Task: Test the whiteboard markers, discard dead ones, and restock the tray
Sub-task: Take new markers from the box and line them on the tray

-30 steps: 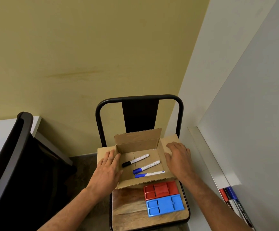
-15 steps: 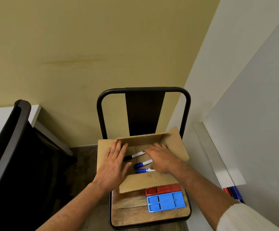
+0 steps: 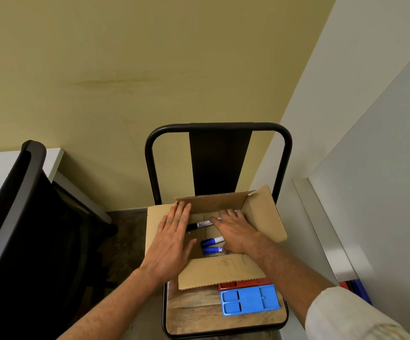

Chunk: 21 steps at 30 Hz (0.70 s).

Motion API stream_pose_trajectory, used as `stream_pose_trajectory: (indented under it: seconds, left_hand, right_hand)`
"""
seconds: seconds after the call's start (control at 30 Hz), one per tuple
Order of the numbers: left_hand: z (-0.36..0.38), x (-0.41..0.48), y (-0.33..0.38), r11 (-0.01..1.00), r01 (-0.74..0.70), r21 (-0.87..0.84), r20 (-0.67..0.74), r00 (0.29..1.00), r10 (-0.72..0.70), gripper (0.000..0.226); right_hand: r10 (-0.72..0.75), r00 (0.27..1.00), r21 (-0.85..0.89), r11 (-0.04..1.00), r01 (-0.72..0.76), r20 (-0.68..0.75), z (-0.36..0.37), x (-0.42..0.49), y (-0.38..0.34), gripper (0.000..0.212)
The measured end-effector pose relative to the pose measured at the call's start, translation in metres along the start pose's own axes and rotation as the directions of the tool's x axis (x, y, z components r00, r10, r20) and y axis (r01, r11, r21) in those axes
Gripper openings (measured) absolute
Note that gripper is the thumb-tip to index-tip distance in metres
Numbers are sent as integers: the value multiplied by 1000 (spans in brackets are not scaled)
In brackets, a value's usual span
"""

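Note:
An open cardboard box (image 3: pixel 223 271) stands on a chair seat. Inside lie a black-capped marker (image 3: pixel 199 225) and two blue-capped markers (image 3: pixel 211 241), (image 3: pixel 211 250). My left hand (image 3: pixel 172 239) presses flat on the box's left flap, fingers straight. My right hand (image 3: pixel 236 231) reaches down into the box over the markers, its fingers spread and touching the black marker's white barrel; it hides the markers' right ends. Whether it grips any marker is hidden.
A red tray (image 3: pixel 245 283) and a blue tray (image 3: pixel 249 300) lie on the wooden seat (image 3: pixel 194 312) in front of the box. The whiteboard (image 3: pixel 383 192) and its ledge with markers (image 3: pixel 356 288) are at the right. A black chair (image 3: pixel 15 217) stands left.
My right hand has moved from the box's right flap down into the box onto the markers. My left hand stays on the left flap. The view has drifted slightly.

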<state>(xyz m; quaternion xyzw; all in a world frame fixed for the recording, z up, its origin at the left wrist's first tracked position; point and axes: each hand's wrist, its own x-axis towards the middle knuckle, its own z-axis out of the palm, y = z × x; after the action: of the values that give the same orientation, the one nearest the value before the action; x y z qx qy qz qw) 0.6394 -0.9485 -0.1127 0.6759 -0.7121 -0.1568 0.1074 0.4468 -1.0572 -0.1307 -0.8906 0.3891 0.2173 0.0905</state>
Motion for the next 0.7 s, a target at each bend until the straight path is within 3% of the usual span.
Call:
stream_pose_trajectory:
  seconds: [0.23, 0.37, 0.57, 0.7]
  left_hand:
    - [5, 0, -2, 1000, -13, -26, -31, 999, 13, 86]
    - [4, -1, -2, 999, -7, -43, -31, 999, 6, 74]
    - [1, -2, -4, 988, 5, -157, -77, 997, -17, 65]
    - [-2, -1, -2, 981, 8, -194, -89, 996, -26, 65]
  right_hand:
    - [11, 996, 43, 999, -7, -84, 9, 2, 3, 71]
    - [22, 996, 88, 996, -14, -90, 13, 7, 5, 61]
    - [86, 994, 302, 951, -64, -61, 12, 12, 9, 59]
    - [91, 994, 328, 942, -67, -58, 13, 12, 10, 55]
